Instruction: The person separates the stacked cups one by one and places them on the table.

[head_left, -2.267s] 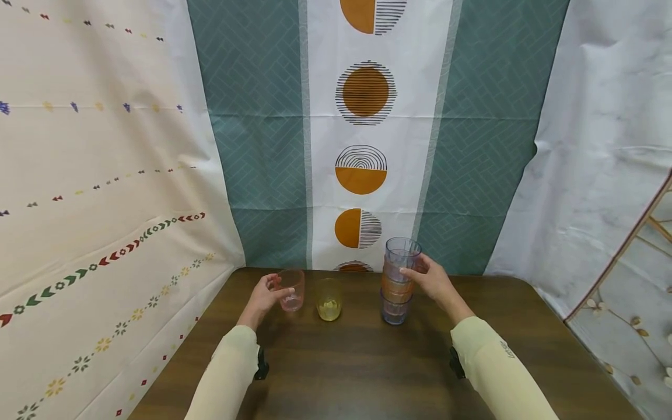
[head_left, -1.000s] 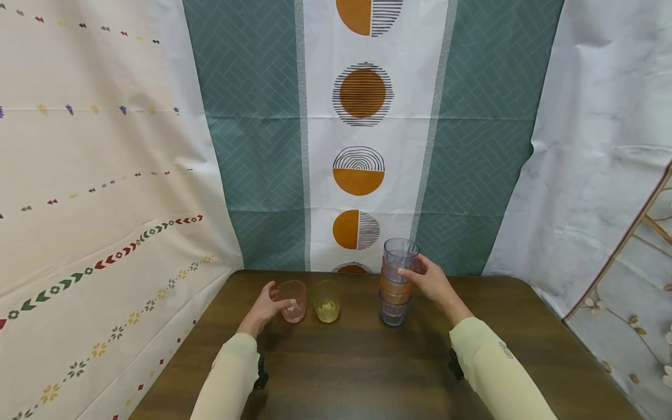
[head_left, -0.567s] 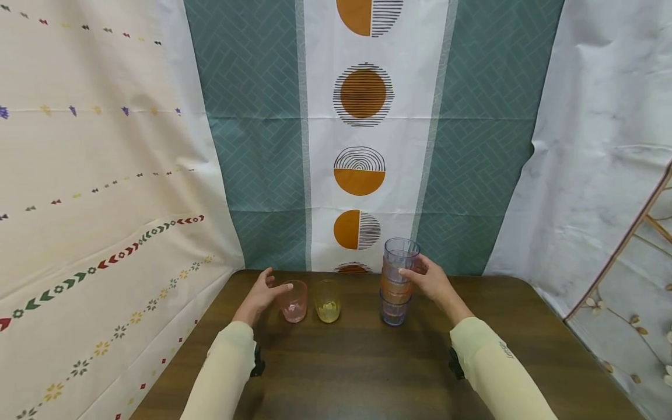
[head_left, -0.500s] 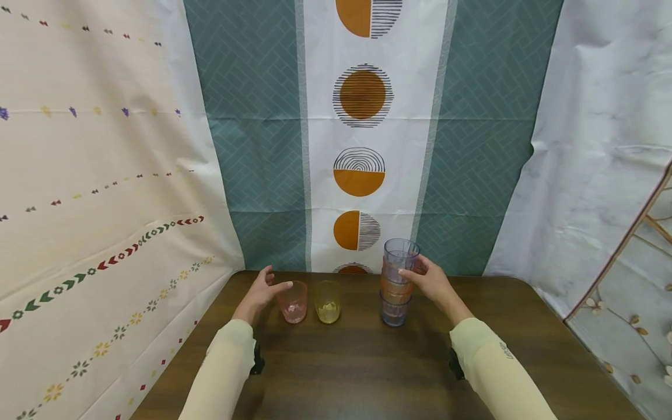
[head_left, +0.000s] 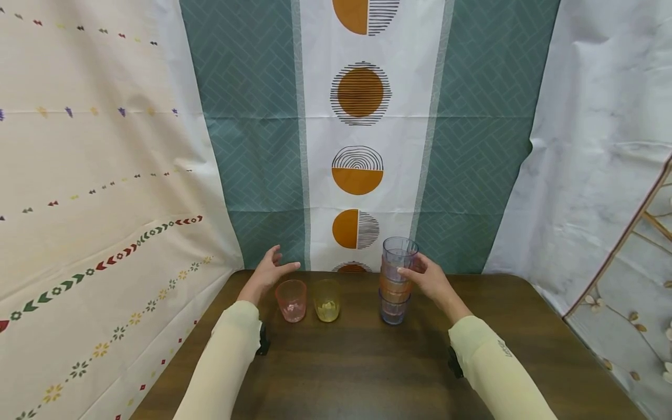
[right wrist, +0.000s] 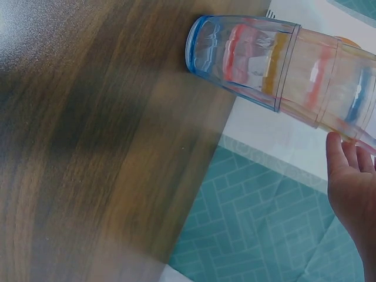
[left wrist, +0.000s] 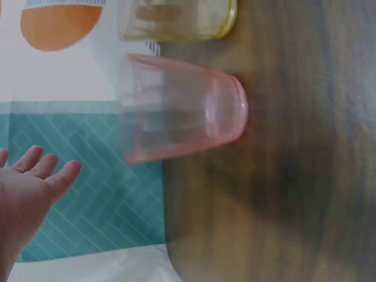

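Within the right grip (head_left: 429, 277) is one upright stack of clear tumblers (head_left: 392, 296), clasped round its upper part, with the thumb across the near side. It looks bluish at the foot and at the top, with orange and reddish tints between; the tumblers nest so closely that I cannot tell their exact number. Its foot rests on the brown table (head_left: 362, 367), well below that grip. The left grip (head_left: 268, 272) holds nothing: its thumb and fingers are spread in the air, clear of any tumbler. Below it and a little to its right stands one pink tumbler (head_left: 291, 303), upright on the table, and just beyond that, farther from the left grip, one yellow tumbler (head_left: 327, 302), upright too. That makes two single tumblers between the two grips, near each other, with a wider space from the yellow one to the stack. Behind each grip I can see a pale sleeve, two in all: the left sleeve (head_left: 223, 356) and the right sleeve (head_left: 496, 364). Beyond both grips hangs a cloth (head_left: 472, 116) with two teal bands and, down its white middle, five orange roundels (head_left: 360, 92), the highest and lowest only partly seen.
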Demonstrator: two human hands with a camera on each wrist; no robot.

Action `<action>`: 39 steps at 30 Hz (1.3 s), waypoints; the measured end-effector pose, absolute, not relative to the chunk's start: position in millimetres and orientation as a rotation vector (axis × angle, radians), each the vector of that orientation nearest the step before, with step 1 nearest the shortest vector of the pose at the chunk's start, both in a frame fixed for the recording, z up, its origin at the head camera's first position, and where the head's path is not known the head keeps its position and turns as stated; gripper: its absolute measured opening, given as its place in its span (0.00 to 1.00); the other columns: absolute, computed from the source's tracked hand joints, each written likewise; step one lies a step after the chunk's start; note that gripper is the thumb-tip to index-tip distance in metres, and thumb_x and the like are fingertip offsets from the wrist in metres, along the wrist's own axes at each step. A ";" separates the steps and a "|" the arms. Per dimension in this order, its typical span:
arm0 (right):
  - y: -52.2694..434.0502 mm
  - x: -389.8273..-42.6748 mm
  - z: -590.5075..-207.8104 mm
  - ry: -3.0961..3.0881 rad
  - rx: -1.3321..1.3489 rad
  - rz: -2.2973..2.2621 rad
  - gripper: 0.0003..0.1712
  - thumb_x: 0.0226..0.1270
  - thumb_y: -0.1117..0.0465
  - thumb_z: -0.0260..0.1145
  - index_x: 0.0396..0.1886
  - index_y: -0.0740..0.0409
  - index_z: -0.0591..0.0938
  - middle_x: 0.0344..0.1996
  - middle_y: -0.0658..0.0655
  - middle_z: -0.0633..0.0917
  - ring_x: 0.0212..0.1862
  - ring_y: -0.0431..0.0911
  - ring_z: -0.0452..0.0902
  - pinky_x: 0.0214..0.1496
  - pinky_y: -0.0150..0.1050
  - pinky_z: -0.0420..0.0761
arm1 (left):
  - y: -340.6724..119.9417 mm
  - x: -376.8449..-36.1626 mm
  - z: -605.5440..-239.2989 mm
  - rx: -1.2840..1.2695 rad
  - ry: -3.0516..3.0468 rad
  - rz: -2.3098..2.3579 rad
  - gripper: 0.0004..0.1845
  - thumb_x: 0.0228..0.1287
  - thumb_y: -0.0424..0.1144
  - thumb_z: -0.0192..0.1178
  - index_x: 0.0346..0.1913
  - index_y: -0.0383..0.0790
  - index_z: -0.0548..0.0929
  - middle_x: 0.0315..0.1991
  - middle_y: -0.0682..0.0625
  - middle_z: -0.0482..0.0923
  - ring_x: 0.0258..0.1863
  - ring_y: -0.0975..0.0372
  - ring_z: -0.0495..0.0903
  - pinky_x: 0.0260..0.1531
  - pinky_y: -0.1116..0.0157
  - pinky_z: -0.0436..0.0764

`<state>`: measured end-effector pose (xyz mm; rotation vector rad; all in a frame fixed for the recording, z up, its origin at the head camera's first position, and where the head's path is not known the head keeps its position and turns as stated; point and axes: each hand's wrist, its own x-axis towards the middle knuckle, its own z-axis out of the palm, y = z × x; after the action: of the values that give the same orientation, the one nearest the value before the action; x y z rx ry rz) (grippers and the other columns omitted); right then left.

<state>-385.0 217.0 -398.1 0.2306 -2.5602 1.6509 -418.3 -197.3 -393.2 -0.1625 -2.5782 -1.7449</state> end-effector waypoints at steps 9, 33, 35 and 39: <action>216.4 -386.2 -398.1 -2.555 0.233 1.670 0.51 0.66 0.44 0.69 0.77 0.64 0.56 0.72 0.70 0.64 0.72 0.63 0.60 0.70 0.58 0.63 | -176.5 -421.6 -374.8 -0.258 -2.581 -1.725 0.52 0.63 0.49 0.68 0.79 0.41 0.45 0.77 0.37 0.48 0.76 0.47 0.49 0.71 0.47 0.56; 217.3 -388.8 -401.1 -2.565 0.237 1.647 0.51 0.65 0.42 0.69 0.77 0.62 0.57 0.71 0.68 0.66 0.71 0.63 0.61 0.70 0.58 0.64 | -115.7 -426.4 -346.8 -0.411 -2.584 -1.751 0.51 0.59 0.49 0.71 0.78 0.44 0.51 0.77 0.40 0.53 0.75 0.47 0.53 0.70 0.45 0.59; 217.2 -388.7 -400.8 -2.564 0.233 1.646 0.51 0.65 0.42 0.69 0.77 0.62 0.57 0.71 0.68 0.66 0.71 0.63 0.61 0.70 0.58 0.64 | -109.0 -426.4 -344.2 -0.426 -2.588 -1.754 0.51 0.59 0.49 0.71 0.78 0.44 0.52 0.77 0.40 0.54 0.75 0.47 0.54 0.69 0.44 0.59; 217.0 -388.0 -400.1 -2.568 0.238 1.643 0.51 0.66 0.43 0.68 0.78 0.63 0.56 0.71 0.69 0.65 0.71 0.63 0.61 0.70 0.58 0.64 | -96.2 -426.0 -340.5 -0.443 -2.599 -1.766 0.52 0.57 0.51 0.72 0.78 0.46 0.53 0.77 0.41 0.54 0.75 0.47 0.54 0.69 0.43 0.59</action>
<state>-388.0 217.0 -400.1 0.2381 -2.5682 1.6433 -426.0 -96.2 -340.5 -0.4427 -2.5990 -1.7662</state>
